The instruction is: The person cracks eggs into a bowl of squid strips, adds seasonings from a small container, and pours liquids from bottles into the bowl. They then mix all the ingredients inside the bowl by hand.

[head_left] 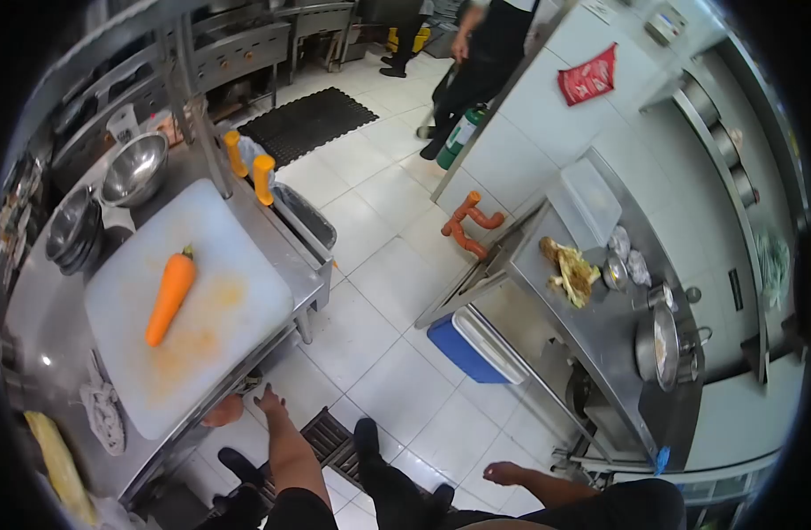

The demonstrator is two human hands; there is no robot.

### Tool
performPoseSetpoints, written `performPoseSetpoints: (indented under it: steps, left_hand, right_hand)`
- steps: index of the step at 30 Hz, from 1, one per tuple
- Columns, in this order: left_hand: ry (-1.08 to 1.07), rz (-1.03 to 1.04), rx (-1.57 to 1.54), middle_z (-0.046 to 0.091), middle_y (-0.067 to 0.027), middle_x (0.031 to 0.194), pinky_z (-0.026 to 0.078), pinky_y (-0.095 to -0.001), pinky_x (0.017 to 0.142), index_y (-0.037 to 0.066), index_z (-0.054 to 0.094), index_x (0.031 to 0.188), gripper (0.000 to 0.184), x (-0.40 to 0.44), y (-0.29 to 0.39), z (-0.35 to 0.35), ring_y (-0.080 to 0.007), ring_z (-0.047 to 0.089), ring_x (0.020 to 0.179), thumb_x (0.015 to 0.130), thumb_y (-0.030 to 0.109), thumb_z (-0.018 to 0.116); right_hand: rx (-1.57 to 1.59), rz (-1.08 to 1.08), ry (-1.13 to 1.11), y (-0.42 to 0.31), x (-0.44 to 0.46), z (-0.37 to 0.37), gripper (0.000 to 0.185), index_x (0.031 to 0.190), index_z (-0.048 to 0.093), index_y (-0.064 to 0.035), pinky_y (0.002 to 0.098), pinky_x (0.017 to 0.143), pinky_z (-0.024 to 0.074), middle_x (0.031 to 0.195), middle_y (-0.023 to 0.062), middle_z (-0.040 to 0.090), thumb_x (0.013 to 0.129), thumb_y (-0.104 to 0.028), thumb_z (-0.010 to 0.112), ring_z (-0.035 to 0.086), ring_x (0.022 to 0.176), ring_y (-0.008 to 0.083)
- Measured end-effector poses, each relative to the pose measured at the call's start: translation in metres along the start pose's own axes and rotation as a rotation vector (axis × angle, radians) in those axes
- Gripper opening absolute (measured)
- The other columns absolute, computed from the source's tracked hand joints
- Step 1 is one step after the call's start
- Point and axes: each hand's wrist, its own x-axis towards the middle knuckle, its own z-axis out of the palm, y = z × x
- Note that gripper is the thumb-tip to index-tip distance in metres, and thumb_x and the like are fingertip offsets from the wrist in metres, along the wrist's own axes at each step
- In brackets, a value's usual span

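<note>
A: Where is the carrot [170, 296] lying?
B: It's resting on the white board [140, 389], slanting across the middle, its green tip pointing toward the far end. Orange stains [185, 355] are marking the board around it, and the board is sitting on the left tabletop [56, 309].
A: And the left hand [271, 402]?
B: It's hanging just beside that tabletop's edge, well apart from the carrot. Its fingers are standing loosely apart — wide rather than closed.
A: What is the right hand [504, 474] doing?
B: It's hanging over the floor [375, 327], away from the right tabletop [613, 340]. Its fingers are curling inward; I'm not able to tell whether they're holding anything.
A: What else is sharing the carrot's tabletop?
B: A bowl [133, 170] is standing beyond the board, stacked bowls [74, 234] are standing near it, and a crumpled cloth [102, 411] is lying near the board's left edge.
A: And the other tabletop?
B: Wilted leaves [575, 276] are lying near a clear box [587, 205] — and a pan [660, 347] is sitting farther along. A person [485, 79] is standing in the background.
</note>
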Motion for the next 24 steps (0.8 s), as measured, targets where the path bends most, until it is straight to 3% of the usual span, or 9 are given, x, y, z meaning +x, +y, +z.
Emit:
performPoseSetpoints:
  steps: [1,3,6,11,15,16,20,24]
  left_hand:
    - [-0.019,0.032,-0.006,0.045,-0.0047,0.147,0.039,-0.053,0.098,0.036,0.02,0.158,0.079,0.002,0.005,0.005,-0.028,0.044,0.129,0.091,0.051,0.059]
    - [-0.114,0.087,-0.046,0.049,-0.0043,0.142,0.04,-0.0511,0.096,0.035,0.02,0.157,0.078,0.025,0.004,0.006,-0.0264,0.048,0.124,0.091,0.046,0.06]
    - [-0.28,0.13,-0.122,0.05,-0.0039,0.141,0.041,-0.0491,0.095,0.033,0.025,0.155,0.068,0.051,0.009,0.009,-0.0238,0.05,0.122,0.095,0.039,0.057]
    - [-0.265,0.067,-0.194,0.049,-0.001,0.147,0.038,-0.0461,0.104,0.027,0.041,0.151,0.055,0.066,0.033,0.012,-0.0212,0.048,0.128,0.098,0.035,0.057]
    - [-0.254,0.562,-0.149,0.054,-0.0029,0.138,0.04,-0.04,0.105,0.013,0.047,0.145,0.049,0.11,0.008,0.013,-0.0203,0.051,0.124,0.101,0.033,0.054]
    - [-0.172,0.581,-0.121,0.055,-0.0036,0.135,0.041,-0.0407,0.103,0.012,0.049,0.142,0.047,0.103,0.01,0.011,-0.021,0.052,0.12,0.1,0.033,0.055]
    - [0.103,0.447,-0.1,0.059,-0.0066,0.122,0.045,-0.0434,0.094,0.011,0.055,0.131,0.039,0.043,-0.011,0.007,-0.0234,0.056,0.108,0.097,0.029,0.06]
    - [0.074,0.242,-0.082,0.062,-0.0095,0.11,0.049,-0.0461,0.086,0.009,0.061,0.12,0.031,-0.017,-0.07,-0.007,-0.0258,0.06,0.096,0.094,0.025,0.064]
  right_hand:
    - [0.066,0.025,0.046,0.003,-0.01,-0.003,0.042,0.115,0.068,-0.0105,0.0409,0.086,0.0548,0.107,0.0142,0.072,0.095,-0.047,0.059,0.069,0.098,0.0305]
    - [0.274,0.246,0.005,0.015,-0.009,-0.011,0.036,0.111,0.07,-0.011,0.0356,0.065,0.056,0.087,0.0094,0.071,0.095,-0.042,0.063,0.068,0.071,0.0201]
    - [0.376,0.188,0.103,0.025,-0.009,-0.034,0.031,0.108,0.071,-0.0114,0.03,0.051,0.0504,0.074,0.0034,0.066,0.094,-0.039,0.065,0.06,0.056,0.0122]
    - [0.354,0.177,0.224,-0.009,0.021,-0.084,0.036,0.114,0.068,-0.0102,0.0313,0.059,0.0548,0.083,0.005,0.068,0.095,-0.039,0.065,0.064,0.067,0.0141]
    - [0.356,0.056,0.226,-0.056,0.032,-0.111,0.038,0.117,0.068,-0.0107,0.0325,0.067,0.0565,0.093,0.0074,0.07,0.095,-0.041,0.063,0.067,0.08,0.0157]
    - [0.331,0.034,0.218,-0.064,0.034,-0.113,0.038,0.118,0.067,-0.0106,0.0326,0.067,0.0564,0.094,0.0073,0.07,0.096,-0.042,0.063,0.067,0.08,0.0158]
    - [0.19,-0.06,0.213,-0.093,0.022,-0.117,0.041,0.119,0.068,-0.0095,0.0365,0.077,0.0561,0.098,0.0109,0.072,0.096,-0.042,0.061,0.07,0.084,0.0213]
    - [0.135,-0.107,0.251,-0.088,0.018,-0.112,0.04,0.117,0.069,-0.0095,0.0392,0.086,0.0546,0.103,0.0152,0.073,0.095,-0.042,0.06,0.071,0.088,0.0278]
